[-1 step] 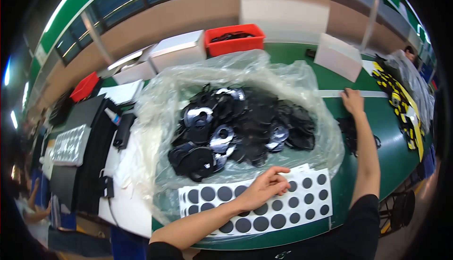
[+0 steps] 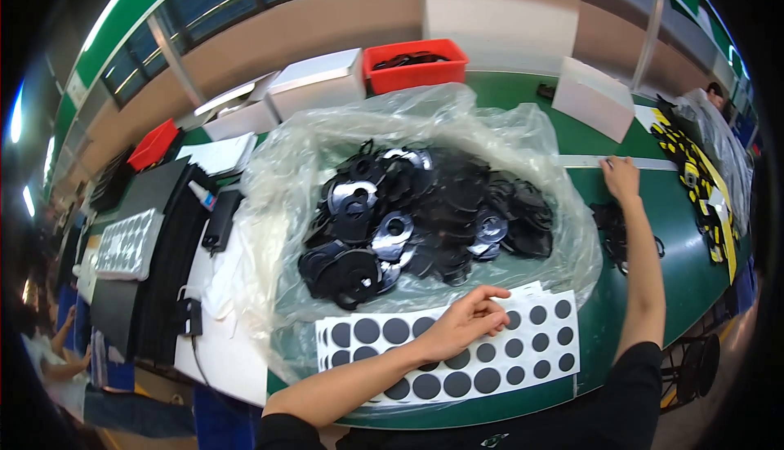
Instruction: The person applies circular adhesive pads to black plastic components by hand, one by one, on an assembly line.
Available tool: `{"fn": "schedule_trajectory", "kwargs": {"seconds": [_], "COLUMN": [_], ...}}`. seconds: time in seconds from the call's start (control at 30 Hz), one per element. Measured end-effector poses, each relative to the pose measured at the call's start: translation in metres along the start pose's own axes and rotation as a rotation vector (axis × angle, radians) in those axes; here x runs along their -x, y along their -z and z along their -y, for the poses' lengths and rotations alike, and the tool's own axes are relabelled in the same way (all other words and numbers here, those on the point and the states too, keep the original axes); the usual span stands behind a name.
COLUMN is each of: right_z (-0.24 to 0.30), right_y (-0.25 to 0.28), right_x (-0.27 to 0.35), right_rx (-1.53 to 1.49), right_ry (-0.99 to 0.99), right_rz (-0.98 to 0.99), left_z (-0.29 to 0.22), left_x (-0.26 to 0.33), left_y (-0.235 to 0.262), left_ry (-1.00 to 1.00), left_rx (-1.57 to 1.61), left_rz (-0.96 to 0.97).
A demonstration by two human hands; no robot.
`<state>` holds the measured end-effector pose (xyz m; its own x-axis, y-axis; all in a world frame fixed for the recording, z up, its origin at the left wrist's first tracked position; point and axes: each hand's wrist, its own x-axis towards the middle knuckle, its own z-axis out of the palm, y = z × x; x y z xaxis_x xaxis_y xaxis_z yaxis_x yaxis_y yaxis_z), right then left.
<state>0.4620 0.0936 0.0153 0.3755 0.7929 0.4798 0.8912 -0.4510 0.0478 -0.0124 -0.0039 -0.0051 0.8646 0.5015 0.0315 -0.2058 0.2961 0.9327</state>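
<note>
My left hand (image 2: 472, 319) hovers over white sheets (image 2: 563, 309) printed or stuck with rows of dark grey round discs. Its fingers are loosely curled and apart, with nothing visible in them. Far to the right, my right hand (image 2: 622, 179) reaches to a pale strip (image 2: 653, 163) across the green table. Its fingertips are bent together, and whatever they hold is hidden. Beside that forearm lie black strap-like parts (image 2: 608, 225). Between my arms, a large clear plastic bag (image 2: 286, 164) lies spread open, heaped with black, partly shiny curved parts (image 2: 355, 278) with round holes.
At the back stand a red bin (image 2: 416, 78) of dark parts and white boxes (image 2: 317, 86). On the left are a black stack (image 2: 135, 303), a clear tray (image 2: 129, 246) and a small bottle (image 2: 202, 195). Yellow-black pieces (image 2: 694, 180) line the right edge. People sit at both sides.
The whole view has shifted slightly, so things appear a little further right. Both hands keep nearly the same places over the sheets and at the pale strip.
</note>
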Motion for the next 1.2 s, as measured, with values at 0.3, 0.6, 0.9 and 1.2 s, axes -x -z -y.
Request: {"fn": "schedule_trajectory", "kwargs": {"seconds": [0.3, 0.6, 0.9, 1.2], "right_z": [0.056, 0.198, 0.213, 0.218], "right_y": [0.122, 0.190, 0.180, 0.178], "right_x": [0.081, 0.210, 0.214, 0.218], "right_rx": [-0.171, -0.920, -0.805, -0.717], "right_ry": [0.228, 0.960, 1.011, 1.029], "right_rz": [0.109, 0.963, 0.813, 0.964], "left_z": [-0.029, -0.116, -0.130, -0.137], "left_x": [0.002, 0.070, 0.081, 0.077], "left_y": [0.006, 0.067, 0.095, 0.070], "left_ry": [-0.078, 0.107, -0.063, -0.099], "left_rx": [-0.357, -1.921, -1.740, -1.861], "left_rz": [-0.003, -0.248, -0.306, -0.557]}}
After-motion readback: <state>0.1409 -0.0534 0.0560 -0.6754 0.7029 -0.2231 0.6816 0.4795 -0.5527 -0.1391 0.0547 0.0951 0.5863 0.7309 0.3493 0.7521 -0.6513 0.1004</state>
